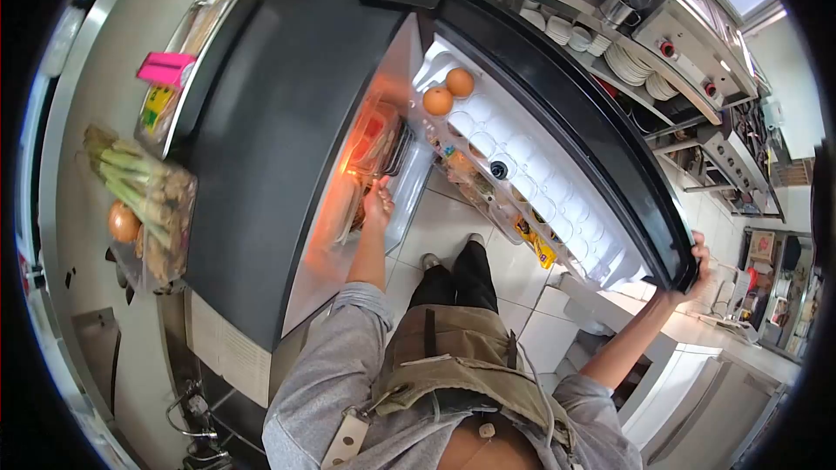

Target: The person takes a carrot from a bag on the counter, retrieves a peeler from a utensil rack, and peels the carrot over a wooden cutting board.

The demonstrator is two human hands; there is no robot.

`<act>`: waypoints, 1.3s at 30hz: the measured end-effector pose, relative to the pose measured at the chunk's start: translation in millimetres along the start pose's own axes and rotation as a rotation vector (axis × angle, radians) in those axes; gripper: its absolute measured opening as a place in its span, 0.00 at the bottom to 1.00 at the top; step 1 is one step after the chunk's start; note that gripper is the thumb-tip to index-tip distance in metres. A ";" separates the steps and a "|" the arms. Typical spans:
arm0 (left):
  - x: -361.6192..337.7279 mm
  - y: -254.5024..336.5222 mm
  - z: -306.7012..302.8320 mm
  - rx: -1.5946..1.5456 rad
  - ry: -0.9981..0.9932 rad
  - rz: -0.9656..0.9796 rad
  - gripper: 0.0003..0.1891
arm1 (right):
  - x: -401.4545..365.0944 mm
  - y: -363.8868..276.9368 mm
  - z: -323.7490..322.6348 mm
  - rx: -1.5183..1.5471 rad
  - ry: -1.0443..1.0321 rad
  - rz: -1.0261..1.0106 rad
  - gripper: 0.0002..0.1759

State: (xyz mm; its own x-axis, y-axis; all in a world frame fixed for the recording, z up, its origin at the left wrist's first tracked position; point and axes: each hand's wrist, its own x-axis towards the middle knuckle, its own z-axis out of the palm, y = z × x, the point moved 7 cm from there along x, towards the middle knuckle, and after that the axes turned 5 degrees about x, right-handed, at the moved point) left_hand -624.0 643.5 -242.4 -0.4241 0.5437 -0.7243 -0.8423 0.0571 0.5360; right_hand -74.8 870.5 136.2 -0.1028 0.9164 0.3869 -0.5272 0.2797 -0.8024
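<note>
The fridge door (557, 113) stands wide open, with my right hand (697, 268) wrapped round its outer edge. Inside the lit fridge (287, 122), my left hand (376, 204) reaches in at shelf height, its fingers curled. Whatever those fingers hold, if anything, is too small to make out. Just beyond them are a dark wire rack (401, 150) and a clear container with orange-red contents (374, 135). A clear drawer or shelf (416, 196) lies beside the hand. Two brown eggs (460, 82) rest in the door's egg tray (557, 196).
Yellow packets (535, 242) sit in a lower door shelf. At left, a bag of leeks and ginger (157, 209) and an onion (124, 221) lie by the fridge. Stacked plates (629, 64) and a tiled counter (697, 339) stand at right.
</note>
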 end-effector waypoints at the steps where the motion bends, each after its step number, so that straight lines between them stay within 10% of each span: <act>1: 10.5 7.9 4.6 0.012 -0.030 0.021 0.18 | 13.3 1.9 -2.7 -0.002 -0.010 0.012 0.24; 12: 72.0 49.6 31.2 -0.231 -0.045 -0.041 0.16 | 129.6 33.2 -45.2 0.055 -0.259 0.122 0.18; 20: 101.1 54.9 37.2 -0.501 -0.030 0.031 0.16 | 182.1 52.4 -63.7 0.155 -0.079 0.189 0.13; 24: 108.3 59.4 32.3 -0.578 -0.022 0.102 0.14 | 202.4 74.0 -121.6 0.208 -0.301 0.291 0.26; 30: 97.3 70.3 27.3 -0.472 0.112 0.195 0.12 | 16.9 295.7 -254.2 -0.057 0.042 0.483 0.24; 31: 94.9 73.2 25.9 -0.472 0.118 0.205 0.12 | -55.7 346.7 -322.4 -0.422 0.411 0.631 0.22; 32: 93.3 77.7 21.9 -0.405 0.157 0.227 0.11 | -122.9 372.3 -289.5 -0.251 0.827 1.038 0.20; 33: 89.1 81.5 19.3 -0.335 0.199 0.244 0.10 | -176.3 401.1 -251.9 -0.287 0.797 1.230 0.21; 39: 64.9 78.1 15.0 -0.177 0.288 0.211 0.07 | -275.9 494.1 56.7 -0.164 -0.033 1.763 0.16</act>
State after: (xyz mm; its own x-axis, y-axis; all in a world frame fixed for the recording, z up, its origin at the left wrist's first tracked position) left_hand -712.3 695.8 -241.1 -0.6484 0.2696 -0.7120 -0.7606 -0.1898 0.6208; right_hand -354.8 739.6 -341.2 -0.4186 0.1272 -0.8992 0.2996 -0.9154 -0.2690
